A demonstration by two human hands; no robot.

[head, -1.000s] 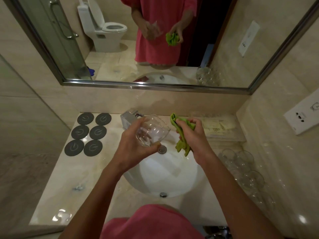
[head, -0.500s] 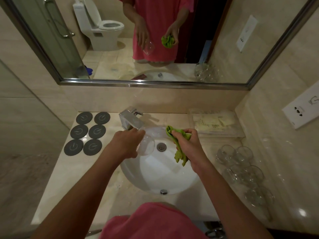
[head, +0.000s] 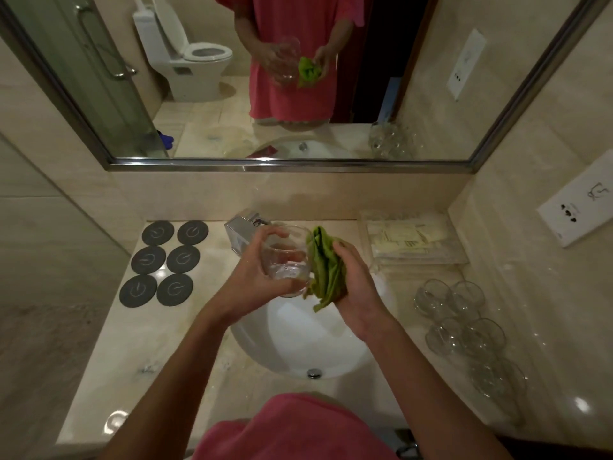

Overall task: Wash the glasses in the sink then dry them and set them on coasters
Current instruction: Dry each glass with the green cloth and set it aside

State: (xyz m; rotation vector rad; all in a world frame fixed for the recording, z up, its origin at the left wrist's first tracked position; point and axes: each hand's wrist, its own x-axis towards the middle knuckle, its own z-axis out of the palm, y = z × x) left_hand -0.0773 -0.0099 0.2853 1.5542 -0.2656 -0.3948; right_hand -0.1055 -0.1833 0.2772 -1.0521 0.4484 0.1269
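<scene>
Green cloth (head: 326, 272); clear glass (head: 285, 260); dark grey coasters (head: 166, 262) with pale power symbols; white sink (head: 318, 340).

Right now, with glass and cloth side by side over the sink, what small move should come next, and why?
Probably wipe the cloth over the glass: the left hand grips the glass, the right hand holds the cloth against it, and all six coasters lie bare.

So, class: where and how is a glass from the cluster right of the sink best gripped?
Take the nearest-the-sink glass by its round wall, fingers coming down from above on the sink side: its neighbours crowd its far sides, and its open rim faces up.
</scene>
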